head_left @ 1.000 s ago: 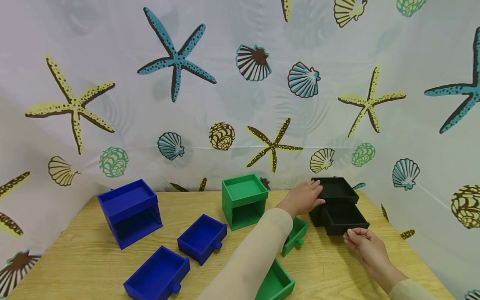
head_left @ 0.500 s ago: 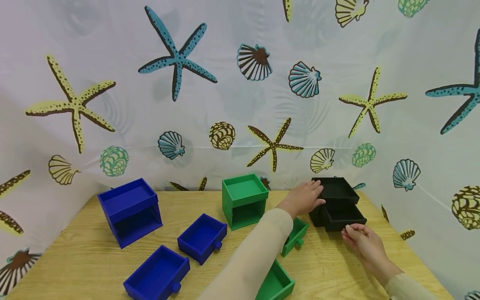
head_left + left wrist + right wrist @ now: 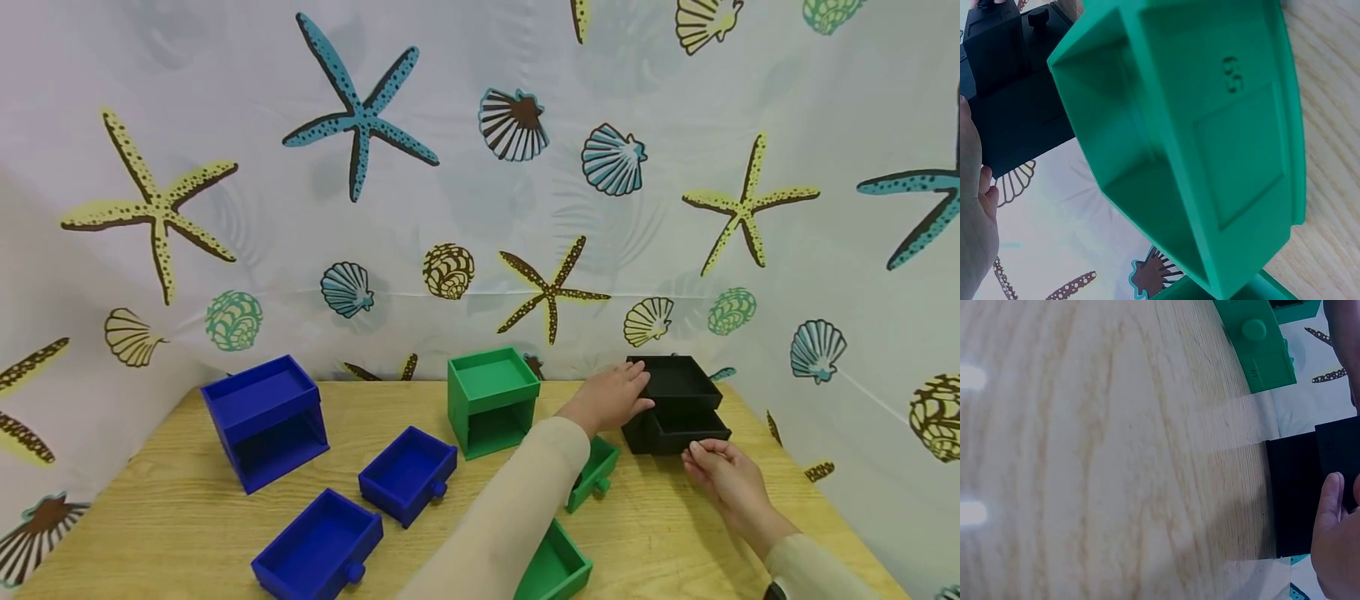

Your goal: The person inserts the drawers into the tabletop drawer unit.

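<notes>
At the right of the table stands a small black cabinet (image 3: 678, 382), seen in all views. A black drawer (image 3: 692, 435) sticks partly out of its front. My left hand (image 3: 609, 398) rests against the cabinet's left side and top edge, fingers mostly straight. In front of the drawer, the thumb and fingers of my right hand (image 3: 729, 485) pinch at the middle of its front; they hide its knob. In the left wrist view another black knob (image 3: 1038, 17) shows on the cabinet beside the pulled-out drawer.
A green cabinet (image 3: 493, 379) with open front stands mid-table, with two green drawers (image 3: 551, 571) before it, partly behind my left sleeve. At left are a blue cabinet (image 3: 262, 408) and two blue drawers (image 3: 408, 471). A shell-patterned cloth (image 3: 465, 208) hangs behind the table.
The black drawer has slid back into its cabinet by a part of its length, my right hand moving with it. My left hand stays against the cabinet.
</notes>
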The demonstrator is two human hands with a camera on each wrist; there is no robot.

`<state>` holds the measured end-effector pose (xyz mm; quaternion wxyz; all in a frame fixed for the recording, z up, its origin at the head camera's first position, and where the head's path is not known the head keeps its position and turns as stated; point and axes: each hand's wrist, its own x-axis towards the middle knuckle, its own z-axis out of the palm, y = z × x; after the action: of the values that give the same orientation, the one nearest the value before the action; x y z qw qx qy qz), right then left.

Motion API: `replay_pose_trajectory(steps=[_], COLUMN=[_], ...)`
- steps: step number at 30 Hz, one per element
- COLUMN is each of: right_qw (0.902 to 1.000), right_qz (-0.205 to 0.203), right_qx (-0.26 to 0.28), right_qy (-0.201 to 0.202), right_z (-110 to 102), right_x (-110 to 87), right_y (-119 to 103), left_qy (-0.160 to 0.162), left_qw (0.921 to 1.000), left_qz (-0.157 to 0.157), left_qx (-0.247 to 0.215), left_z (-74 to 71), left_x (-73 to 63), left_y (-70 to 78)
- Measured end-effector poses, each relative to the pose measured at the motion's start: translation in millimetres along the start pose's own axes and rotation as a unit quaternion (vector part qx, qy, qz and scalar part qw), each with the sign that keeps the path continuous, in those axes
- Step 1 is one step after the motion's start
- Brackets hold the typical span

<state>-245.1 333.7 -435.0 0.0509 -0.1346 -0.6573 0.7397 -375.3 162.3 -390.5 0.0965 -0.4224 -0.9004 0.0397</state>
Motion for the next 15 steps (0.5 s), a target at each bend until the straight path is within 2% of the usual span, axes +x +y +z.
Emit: replay_pose_trajectory(steps=[15], right_qw=[0.9996], right_qz=[-0.011], right_qx=[-0.025], right_qy=[-0.004], right_z=[2.1], right_x=[13.5], right_y=[0.0], left_qy=[-0.002], left_qw=[1.0], left_qz=[-0.002], left_qx=[-0.008], left_z=[-0.3], left_x=[-1.5], left_y=[-0.3])
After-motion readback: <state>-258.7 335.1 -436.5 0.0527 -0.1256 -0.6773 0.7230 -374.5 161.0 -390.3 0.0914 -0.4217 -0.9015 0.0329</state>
